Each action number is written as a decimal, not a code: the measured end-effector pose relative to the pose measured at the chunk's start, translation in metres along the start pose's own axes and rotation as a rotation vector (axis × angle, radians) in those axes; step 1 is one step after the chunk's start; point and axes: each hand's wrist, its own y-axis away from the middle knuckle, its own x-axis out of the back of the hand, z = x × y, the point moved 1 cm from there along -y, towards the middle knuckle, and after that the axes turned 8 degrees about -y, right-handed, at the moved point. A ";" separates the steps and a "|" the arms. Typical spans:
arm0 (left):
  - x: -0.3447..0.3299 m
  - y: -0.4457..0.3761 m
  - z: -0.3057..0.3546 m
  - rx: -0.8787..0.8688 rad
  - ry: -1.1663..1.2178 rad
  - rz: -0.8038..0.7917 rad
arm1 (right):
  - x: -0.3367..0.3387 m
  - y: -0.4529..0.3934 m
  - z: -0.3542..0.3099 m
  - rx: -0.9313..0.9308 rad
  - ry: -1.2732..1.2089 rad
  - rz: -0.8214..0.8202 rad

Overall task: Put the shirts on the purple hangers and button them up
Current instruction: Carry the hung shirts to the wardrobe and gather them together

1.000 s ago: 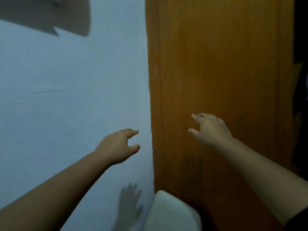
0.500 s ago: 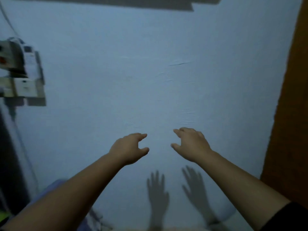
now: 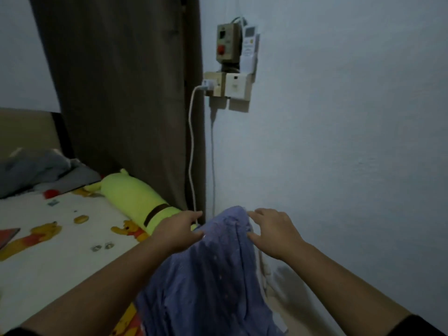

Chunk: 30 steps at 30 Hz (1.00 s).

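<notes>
From the head view, a blue-purple patterned cloth shirt point(image 3: 213, 267) hangs in a heap at the near centre, between the bed and the pale blue wall point(image 3: 339, 141). The left hand point(image 3: 178, 235) and right hand point(image 3: 272, 232) reach to either side of its top, fingers spread and relaxed, gripping nothing. A long yellow-green plush bolster point(image 3: 135, 200) lies on the cartoon-print bedsheet point(image 3: 60, 251) at left.

Blue-purple shirt point(image 3: 213, 275), seemingly draped upright
</notes>
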 end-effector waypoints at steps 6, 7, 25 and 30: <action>-0.026 -0.025 -0.085 0.097 0.014 -0.066 | -0.061 -0.073 -0.041 0.099 -0.075 -0.142; -0.033 -0.031 -0.095 0.112 0.022 -0.083 | -0.069 -0.083 -0.045 0.108 -0.068 -0.155; -0.132 -0.088 -0.127 0.225 0.312 -0.443 | -0.163 -0.153 -0.047 0.242 -0.135 -0.312; -0.138 -0.088 -0.129 0.366 0.408 -0.498 | -0.169 -0.155 -0.039 0.287 -0.135 -0.319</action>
